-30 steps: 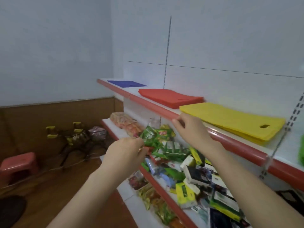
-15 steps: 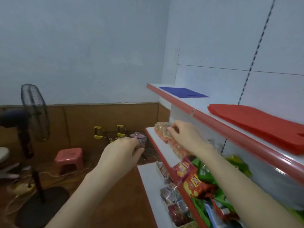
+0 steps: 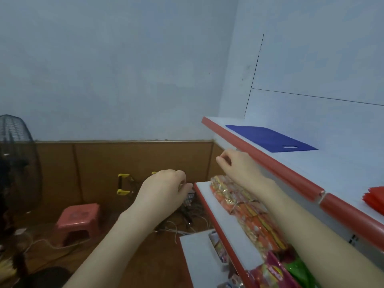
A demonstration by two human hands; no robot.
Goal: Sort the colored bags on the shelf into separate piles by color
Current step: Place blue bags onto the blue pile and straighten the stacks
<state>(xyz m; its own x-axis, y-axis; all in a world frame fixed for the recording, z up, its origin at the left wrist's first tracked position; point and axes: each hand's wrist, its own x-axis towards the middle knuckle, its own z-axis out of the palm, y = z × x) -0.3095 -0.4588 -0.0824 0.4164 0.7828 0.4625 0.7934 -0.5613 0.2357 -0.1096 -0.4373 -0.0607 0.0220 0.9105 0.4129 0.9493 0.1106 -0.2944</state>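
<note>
A flat blue bag (image 3: 270, 137) lies on the white top shelf (image 3: 336, 169) near its far left end. The corner of a red bag pile (image 3: 375, 199) shows at the right edge of the frame. My right hand (image 3: 236, 166) hovers just below the shelf's red front lip, fingers curled with nothing visible in them. My left hand (image 3: 166, 189) is held lower and to the left, over the floor, fingers curled shut and holding nothing I can see. No yellow bags are in view.
Snack packets (image 3: 247, 213) crowd the lower shelf under my right arm. A pink stool (image 3: 78, 221), cables and a yellow-handled item (image 3: 124, 183) sit on the wooden floor. A black standing fan (image 3: 16, 163) stands at the left edge.
The view has swung left along the shelf: the yellow pile left the frame, the red pile slid to the right edge. Both hands moved left with it, still holding nothing.
</note>
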